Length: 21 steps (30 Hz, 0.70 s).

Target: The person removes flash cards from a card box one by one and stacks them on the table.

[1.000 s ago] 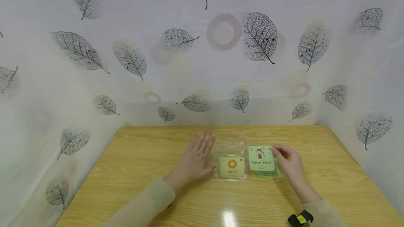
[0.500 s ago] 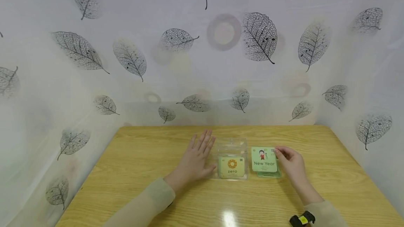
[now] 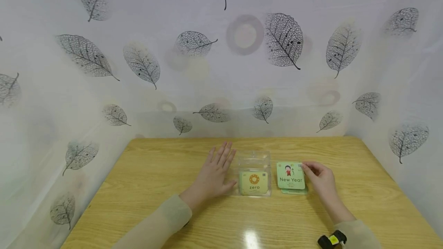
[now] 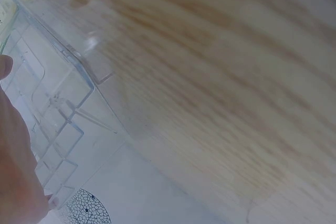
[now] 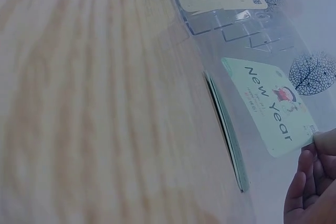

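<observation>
My right hand pinches a green "New Year" card by its upper right corner, between thumb and fingers. The right wrist view shows that card held tilted above a small stack of green cards lying on the table. To the left stands a clear plastic holder with a yellow "zero" card at its front. My left hand rests with fingers straight and spread beside the holder, thumb toward its side; in the left wrist view the holder's stepped clear wall appears close to it.
The wooden table ends at a pale curtain printed with leaf shapes, which rises behind it and at both sides. A black wrist strap with a yellow patch sits on my right wrist.
The "New Year" card has moved slightly right and toward me in my right hand, and now overlaps more of the green stack. My left hand has stayed in place.
</observation>
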Each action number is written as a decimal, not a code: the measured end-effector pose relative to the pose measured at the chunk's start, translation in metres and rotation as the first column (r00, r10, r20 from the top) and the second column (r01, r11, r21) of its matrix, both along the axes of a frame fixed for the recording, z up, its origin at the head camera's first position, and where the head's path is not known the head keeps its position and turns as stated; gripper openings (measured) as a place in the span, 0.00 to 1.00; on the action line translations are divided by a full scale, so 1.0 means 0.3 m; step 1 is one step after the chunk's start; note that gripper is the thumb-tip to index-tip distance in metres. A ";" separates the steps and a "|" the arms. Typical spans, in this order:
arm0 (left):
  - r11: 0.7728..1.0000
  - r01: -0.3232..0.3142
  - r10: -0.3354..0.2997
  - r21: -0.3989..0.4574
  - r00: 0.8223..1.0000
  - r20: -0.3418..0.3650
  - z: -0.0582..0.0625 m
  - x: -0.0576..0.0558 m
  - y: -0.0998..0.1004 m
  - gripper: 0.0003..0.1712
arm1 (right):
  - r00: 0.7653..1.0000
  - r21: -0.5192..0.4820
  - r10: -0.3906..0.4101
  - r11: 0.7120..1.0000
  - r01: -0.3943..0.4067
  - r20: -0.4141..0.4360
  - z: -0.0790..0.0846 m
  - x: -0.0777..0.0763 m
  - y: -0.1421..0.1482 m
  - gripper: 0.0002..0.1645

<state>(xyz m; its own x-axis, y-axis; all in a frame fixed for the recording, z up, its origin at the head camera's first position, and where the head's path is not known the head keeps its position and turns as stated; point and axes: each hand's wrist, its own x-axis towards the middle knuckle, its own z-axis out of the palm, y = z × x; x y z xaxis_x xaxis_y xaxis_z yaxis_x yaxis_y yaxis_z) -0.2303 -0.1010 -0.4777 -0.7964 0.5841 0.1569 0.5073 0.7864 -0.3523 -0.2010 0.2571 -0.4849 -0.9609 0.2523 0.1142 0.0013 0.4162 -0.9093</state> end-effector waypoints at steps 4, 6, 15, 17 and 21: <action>1.000 0.003 -0.003 -0.003 1.000 -0.014 0.002 -0.001 0.000 0.59 | 1.000 0.020 0.008 1.000 -0.008 0.024 -0.005 0.002 0.007 0.18; 1.000 0.005 -0.005 -0.005 1.000 -0.020 0.000 -0.002 0.000 0.59 | 0.999 0.032 0.010 0.999 -0.011 0.036 -0.008 0.004 0.010 0.18; 1.000 0.010 -0.010 0.018 1.000 0.010 -0.007 -0.002 -0.002 0.59 | 0.996 0.063 -0.014 0.998 0.009 0.085 -0.023 0.004 0.018 0.18; 1.000 0.010 -0.010 0.017 1.000 0.005 -0.008 -0.003 -0.002 0.59 | 0.996 0.070 -0.019 0.997 0.013 0.092 -0.024 0.004 0.020 0.18; 1.000 0.008 -0.008 0.014 1.000 -0.003 -0.010 -0.006 -0.002 0.59 | 0.994 0.085 -0.034 0.996 0.025 0.100 -0.027 0.001 0.022 0.17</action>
<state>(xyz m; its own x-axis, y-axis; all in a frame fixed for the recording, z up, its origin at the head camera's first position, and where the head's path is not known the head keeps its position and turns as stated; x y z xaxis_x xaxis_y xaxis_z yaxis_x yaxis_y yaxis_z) -0.2319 -0.1016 -0.4807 -0.7910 0.5884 0.1677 0.5128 0.7871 -0.3427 -0.2007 0.2637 -0.4929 -0.9609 0.2742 0.0382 0.1052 0.4894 -0.8657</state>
